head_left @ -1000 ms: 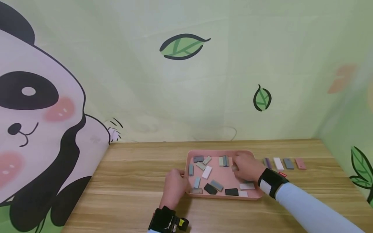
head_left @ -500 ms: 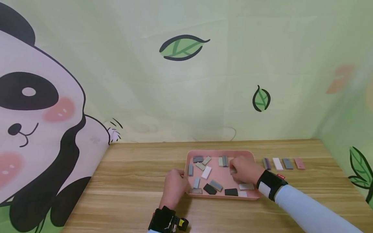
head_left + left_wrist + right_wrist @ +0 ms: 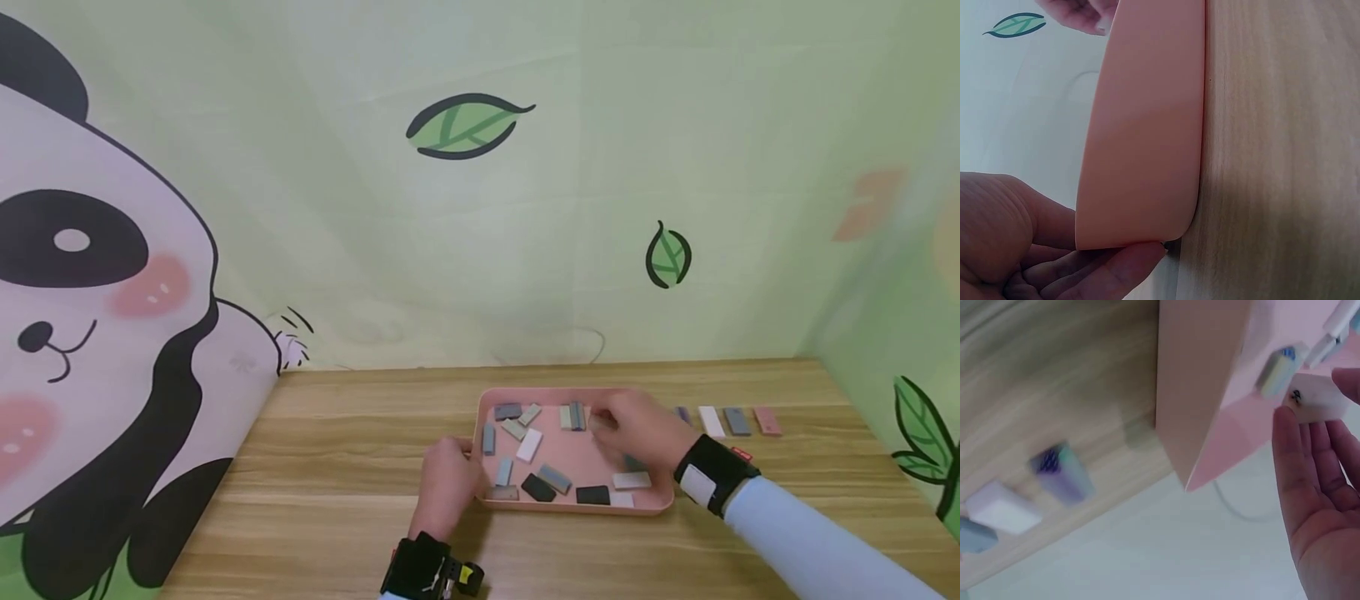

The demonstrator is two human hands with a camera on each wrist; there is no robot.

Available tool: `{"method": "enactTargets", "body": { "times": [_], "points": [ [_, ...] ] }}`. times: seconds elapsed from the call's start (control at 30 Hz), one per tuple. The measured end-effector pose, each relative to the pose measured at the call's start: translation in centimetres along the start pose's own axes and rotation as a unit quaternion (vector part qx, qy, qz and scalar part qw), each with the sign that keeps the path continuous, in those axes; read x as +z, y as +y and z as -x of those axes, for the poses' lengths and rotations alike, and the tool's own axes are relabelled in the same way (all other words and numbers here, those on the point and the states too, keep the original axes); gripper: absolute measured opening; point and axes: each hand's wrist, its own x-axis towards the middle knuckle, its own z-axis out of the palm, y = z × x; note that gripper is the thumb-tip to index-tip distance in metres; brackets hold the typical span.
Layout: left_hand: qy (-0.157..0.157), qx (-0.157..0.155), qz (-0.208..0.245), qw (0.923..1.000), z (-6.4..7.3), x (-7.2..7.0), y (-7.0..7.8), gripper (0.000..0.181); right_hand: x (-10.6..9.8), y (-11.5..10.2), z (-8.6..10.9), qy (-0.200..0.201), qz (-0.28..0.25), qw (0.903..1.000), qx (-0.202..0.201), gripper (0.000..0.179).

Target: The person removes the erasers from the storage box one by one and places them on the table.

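Note:
A shallow pink tray (image 3: 576,510) stands on the table, with several small rectangular blocks in white, grey, black and beige lying in it. My left hand (image 3: 450,479) grips the tray's left side; in the left wrist view its fingers (image 3: 1125,265) press the tray's outer wall (image 3: 1141,137) near a corner. Over the tray's right part, my right hand (image 3: 637,429) pinches a whitish block (image 3: 1316,397) with a small dark mark on it. Just left of those fingertips, a beige block (image 3: 566,417) and a grey-blue block (image 3: 577,416) stand side by side.
Right of the tray a row lies on the table: a purple block (image 3: 1063,475), a white block (image 3: 712,422), a grey block (image 3: 737,421) and a pink block (image 3: 767,420). A printed backdrop (image 3: 465,250) rises behind the table's back edge.
My right hand has tilted and its wrist has shifted slightly right, still with the block between its fingers. A dark green block now shows beneath that hand. The left hand keeps its place.

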Motion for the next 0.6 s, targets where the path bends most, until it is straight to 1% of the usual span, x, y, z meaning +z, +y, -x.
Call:
{"method": "enactTargets", "body": {
  "times": [0.17,0.27,0.4,0.47,0.6],
  "points": [
    [0.004,0.004,-0.007,1.0000,0.0,0.0,0.0,0.025,-1.4,0.6,0.7,0.032,-0.020,0.9988,0.030,0.019],
    [0.005,0.004,-0.009,0.9999,0.0,0.1,0.0,0.025,-2.1,0.9,1.4,0.060,-0.029,0.9970,0.039,0.021],
    [0.007,0.006,-0.011,0.9999,0.0,0.0,0.0,0.026,-2.8,1.5,2.1,0.097,-0.025,0.9941,0.041,0.024],
    [0.008,0.008,-0.010,0.9999,0.0,0.0,0.0,0.026,-3.0,2.1,2.4,0.114,-0.018,0.9924,0.041,0.027],
    [0.014,0.016,-0.014,0.9997,0.0,0.2,-0.1,0.024,-3.4,3.3,2.9,0.155,-0.002,0.9873,0.034,0.028]
  ]
}}
